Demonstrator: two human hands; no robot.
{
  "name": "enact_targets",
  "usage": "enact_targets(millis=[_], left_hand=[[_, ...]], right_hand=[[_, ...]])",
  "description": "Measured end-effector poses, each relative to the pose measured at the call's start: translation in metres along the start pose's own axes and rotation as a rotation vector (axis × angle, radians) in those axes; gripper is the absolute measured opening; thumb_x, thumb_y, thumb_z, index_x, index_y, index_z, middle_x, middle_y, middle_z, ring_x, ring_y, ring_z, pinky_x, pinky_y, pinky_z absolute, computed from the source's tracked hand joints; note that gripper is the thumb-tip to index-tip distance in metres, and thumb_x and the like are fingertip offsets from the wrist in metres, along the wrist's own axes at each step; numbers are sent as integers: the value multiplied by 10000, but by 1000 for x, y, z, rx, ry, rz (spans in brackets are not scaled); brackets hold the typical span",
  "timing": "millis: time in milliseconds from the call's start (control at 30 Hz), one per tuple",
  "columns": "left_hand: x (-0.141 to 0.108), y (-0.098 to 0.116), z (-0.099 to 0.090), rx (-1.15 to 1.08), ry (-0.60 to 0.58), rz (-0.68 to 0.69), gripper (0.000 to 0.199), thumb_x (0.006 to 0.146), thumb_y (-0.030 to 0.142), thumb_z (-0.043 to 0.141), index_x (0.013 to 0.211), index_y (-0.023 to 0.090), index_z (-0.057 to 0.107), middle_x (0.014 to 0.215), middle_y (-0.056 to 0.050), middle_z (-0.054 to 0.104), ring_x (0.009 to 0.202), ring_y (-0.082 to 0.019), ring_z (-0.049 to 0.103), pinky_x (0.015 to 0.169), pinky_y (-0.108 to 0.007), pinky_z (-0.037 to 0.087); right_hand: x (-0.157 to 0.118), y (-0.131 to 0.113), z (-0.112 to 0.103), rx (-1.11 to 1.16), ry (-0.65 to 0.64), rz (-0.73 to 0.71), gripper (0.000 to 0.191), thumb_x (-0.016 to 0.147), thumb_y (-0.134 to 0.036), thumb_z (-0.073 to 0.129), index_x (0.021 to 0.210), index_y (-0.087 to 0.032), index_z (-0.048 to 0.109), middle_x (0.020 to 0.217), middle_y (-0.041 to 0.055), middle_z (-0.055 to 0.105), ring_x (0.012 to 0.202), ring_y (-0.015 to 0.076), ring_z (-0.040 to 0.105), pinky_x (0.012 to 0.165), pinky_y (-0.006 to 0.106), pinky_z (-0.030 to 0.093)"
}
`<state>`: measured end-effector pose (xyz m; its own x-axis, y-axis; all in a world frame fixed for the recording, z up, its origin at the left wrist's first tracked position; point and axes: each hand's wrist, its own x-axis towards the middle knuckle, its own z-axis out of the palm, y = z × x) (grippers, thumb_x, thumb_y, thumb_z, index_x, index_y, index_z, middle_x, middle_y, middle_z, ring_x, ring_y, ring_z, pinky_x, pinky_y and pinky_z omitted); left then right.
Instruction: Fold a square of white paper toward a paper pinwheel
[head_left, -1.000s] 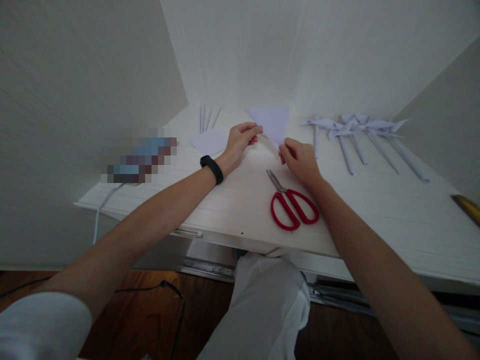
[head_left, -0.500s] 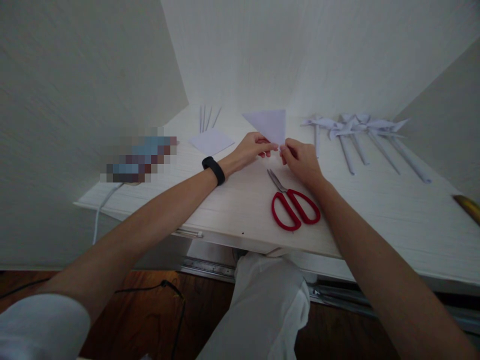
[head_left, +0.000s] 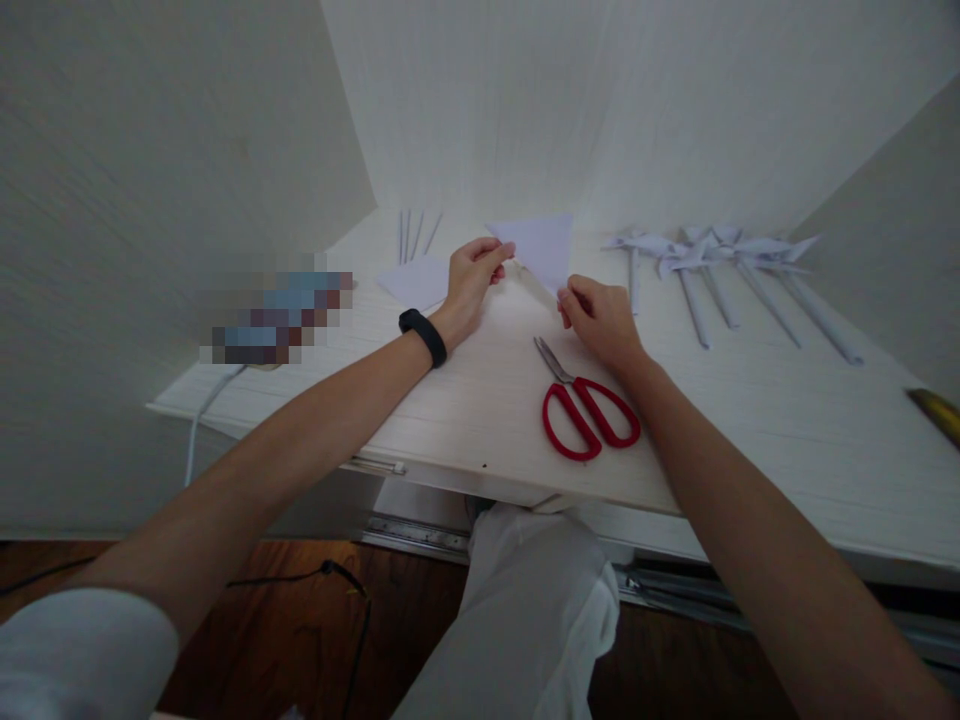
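A white sheet of paper, folded into a triangle, is held up above the desk between my hands. My left hand pinches its left side between thumb and fingers. At the lower right corner my right hand grips the paper with curled fingers. Just below the hands, red-handled scissors lie on the desk with the blades nearly together, pointing away from me. Beside my left hand lies a flat piece of white paper, partly covered by that hand.
Several paper pinwheels on rolled-paper sticks lie at the back right. Thin sticks rest at the back left. A blurred-out object with a white cable sits on the left. Walls enclose the white desk; a yellowish object is at far right.
My left hand has moved left and up along the paper's edge, away from my right hand. The right hand stays at the lower corner.
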<state>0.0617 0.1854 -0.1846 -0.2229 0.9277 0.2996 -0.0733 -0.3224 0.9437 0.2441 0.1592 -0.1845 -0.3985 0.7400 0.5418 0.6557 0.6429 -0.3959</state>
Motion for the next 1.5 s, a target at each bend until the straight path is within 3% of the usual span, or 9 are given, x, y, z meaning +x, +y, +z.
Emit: enact_targets(millis=[167,467,667,800,967,1100,1500], left_hand=[[-4,2,2,-78,-95,-64,118,778,167,606,679,158,543,670,37,546,502,-17,451,482,-137,355],[-13,-5,9,41,-545,-105,61,711,153,674,741,121,632,631,18,600,521,-45,510,507,-175,387],[-10,-13,8,82,-637,-66,70,710,181,671,719,118,643,644,9,615,520,-49,519,500,-184,382],[-10,-9,9,117,-587,-47,56,710,161,660,719,114,631,626,9,604,519,-51,526,493,-183,379],[-12,1,9,55,-355,-33,98,732,151,651,672,121,581,571,36,548,494,-34,490,491,-163,375],[-11,4,8,-11,-260,-27,160,768,152,623,635,125,538,604,38,545,477,-13,457,470,-143,345],[-11,5,7,-46,-282,-58,192,803,193,598,638,137,520,654,32,561,489,-11,458,470,-131,336]], right_hand=[[0,2,0,-4,6,5,300,860,-243,418,563,-201,432,542,2,520,502,123,448,573,274,307],[0,2,0,9,-6,2,298,873,-269,413,586,-199,456,538,-3,510,503,121,433,552,259,292],[0,1,0,-9,-1,-6,283,854,-256,427,577,-201,451,511,-8,487,482,118,415,539,262,281],[0,2,1,2,11,-11,270,858,-251,427,593,-202,456,527,-7,500,493,121,434,552,264,300],[0,2,1,6,18,6,286,865,-234,429,582,-200,454,547,-4,522,497,121,443,566,270,308],[0,1,1,-1,12,11,301,866,-232,432,567,-197,447,571,6,549,511,120,456,567,268,310],[0,1,2,-14,-1,-3,256,855,-207,442,601,-200,464,540,-8,514,488,116,449,552,270,317]])
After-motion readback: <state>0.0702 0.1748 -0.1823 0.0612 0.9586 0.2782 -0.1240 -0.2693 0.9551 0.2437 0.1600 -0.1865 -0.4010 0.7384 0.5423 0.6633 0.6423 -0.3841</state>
